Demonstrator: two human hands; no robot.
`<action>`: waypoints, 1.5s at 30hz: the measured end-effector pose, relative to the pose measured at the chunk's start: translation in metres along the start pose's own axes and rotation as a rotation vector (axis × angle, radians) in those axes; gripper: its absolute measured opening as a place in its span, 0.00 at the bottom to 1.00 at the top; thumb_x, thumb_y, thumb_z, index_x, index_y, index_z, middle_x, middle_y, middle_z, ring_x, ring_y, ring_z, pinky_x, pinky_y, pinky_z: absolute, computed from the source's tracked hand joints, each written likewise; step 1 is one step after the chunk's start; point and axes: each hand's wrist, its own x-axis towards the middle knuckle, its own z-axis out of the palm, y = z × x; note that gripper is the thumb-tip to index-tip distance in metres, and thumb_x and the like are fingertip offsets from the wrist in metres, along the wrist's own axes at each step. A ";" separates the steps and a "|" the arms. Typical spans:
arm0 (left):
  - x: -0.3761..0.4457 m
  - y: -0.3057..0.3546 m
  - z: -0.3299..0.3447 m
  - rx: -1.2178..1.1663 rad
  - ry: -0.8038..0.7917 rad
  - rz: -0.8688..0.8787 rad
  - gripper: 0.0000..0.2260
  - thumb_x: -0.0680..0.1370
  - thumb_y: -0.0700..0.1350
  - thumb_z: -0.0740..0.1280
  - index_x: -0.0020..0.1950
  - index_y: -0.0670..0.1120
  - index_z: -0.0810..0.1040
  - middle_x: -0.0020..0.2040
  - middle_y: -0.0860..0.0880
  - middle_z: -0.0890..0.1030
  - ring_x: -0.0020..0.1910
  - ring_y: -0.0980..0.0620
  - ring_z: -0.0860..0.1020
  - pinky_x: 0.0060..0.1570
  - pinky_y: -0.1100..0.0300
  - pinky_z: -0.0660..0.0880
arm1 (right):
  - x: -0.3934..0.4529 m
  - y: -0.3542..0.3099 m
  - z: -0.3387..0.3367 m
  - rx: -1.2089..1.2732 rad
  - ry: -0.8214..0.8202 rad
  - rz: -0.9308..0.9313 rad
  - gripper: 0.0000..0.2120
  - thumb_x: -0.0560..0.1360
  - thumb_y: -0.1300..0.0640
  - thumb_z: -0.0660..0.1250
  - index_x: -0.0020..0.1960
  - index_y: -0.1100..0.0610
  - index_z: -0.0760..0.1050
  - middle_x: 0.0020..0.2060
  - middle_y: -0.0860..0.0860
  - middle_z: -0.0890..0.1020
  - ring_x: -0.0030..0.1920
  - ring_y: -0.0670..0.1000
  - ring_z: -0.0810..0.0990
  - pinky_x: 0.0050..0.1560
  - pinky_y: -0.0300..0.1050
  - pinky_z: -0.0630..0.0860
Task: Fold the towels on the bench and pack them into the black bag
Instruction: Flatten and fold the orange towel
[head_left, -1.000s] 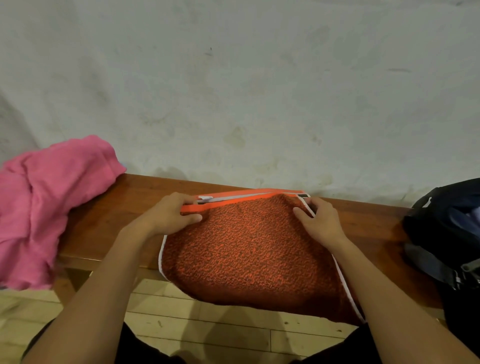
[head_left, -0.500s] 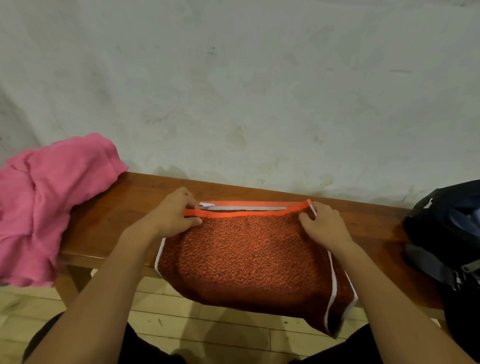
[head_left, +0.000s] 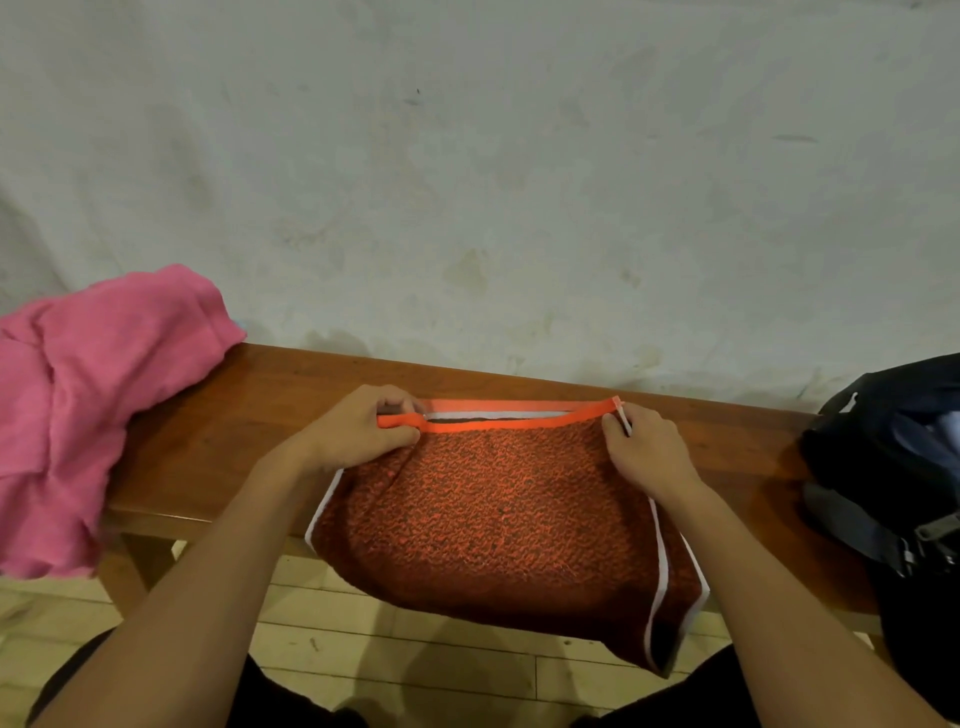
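Note:
An orange-red towel (head_left: 498, 514) with a bright orange band and white edging lies folded over the wooden bench (head_left: 223, 441), its lower half hanging over the front edge. My left hand (head_left: 358, 434) pinches the towel's far left corner at the orange band. My right hand (head_left: 644, 452) pinches the far right corner by the white edging. A crumpled pink towel (head_left: 88, 405) sits on the bench's left end and droops over the front. The black bag (head_left: 893, 467) rests on the bench at the right edge of view, partly cut off.
A stained pale wall (head_left: 467, 182) rises directly behind the bench. Light wooden floorboards (head_left: 415, 654) show below the bench, between my dark-clad legs. Bare bench wood lies between the pink towel and my left hand.
The towel's top edges have been drawn level along the back of the bench, and the right side's white edging now hangs lower. Both hands stay at the corners.

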 end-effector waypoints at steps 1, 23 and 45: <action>0.001 0.000 -0.001 -0.004 0.013 0.000 0.14 0.74 0.36 0.71 0.34 0.52 0.78 0.55 0.55 0.82 0.53 0.64 0.78 0.51 0.68 0.71 | 0.001 0.000 0.000 -0.006 0.011 0.009 0.16 0.82 0.55 0.57 0.37 0.55 0.68 0.33 0.49 0.74 0.34 0.48 0.70 0.32 0.48 0.60; 0.013 -0.015 0.015 0.415 0.414 -0.213 0.07 0.79 0.46 0.66 0.41 0.52 0.76 0.45 0.49 0.81 0.47 0.44 0.77 0.46 0.51 0.73 | 0.015 0.007 0.012 -0.143 0.208 0.100 0.19 0.85 0.48 0.49 0.65 0.56 0.73 0.53 0.63 0.81 0.54 0.68 0.77 0.44 0.53 0.68; 0.003 -0.014 0.002 0.598 0.369 -0.237 0.05 0.82 0.45 0.61 0.48 0.47 0.69 0.45 0.40 0.78 0.46 0.37 0.76 0.41 0.49 0.70 | 0.018 0.002 0.020 -0.307 0.224 0.049 0.10 0.84 0.59 0.53 0.57 0.63 0.70 0.48 0.65 0.81 0.52 0.70 0.78 0.41 0.53 0.65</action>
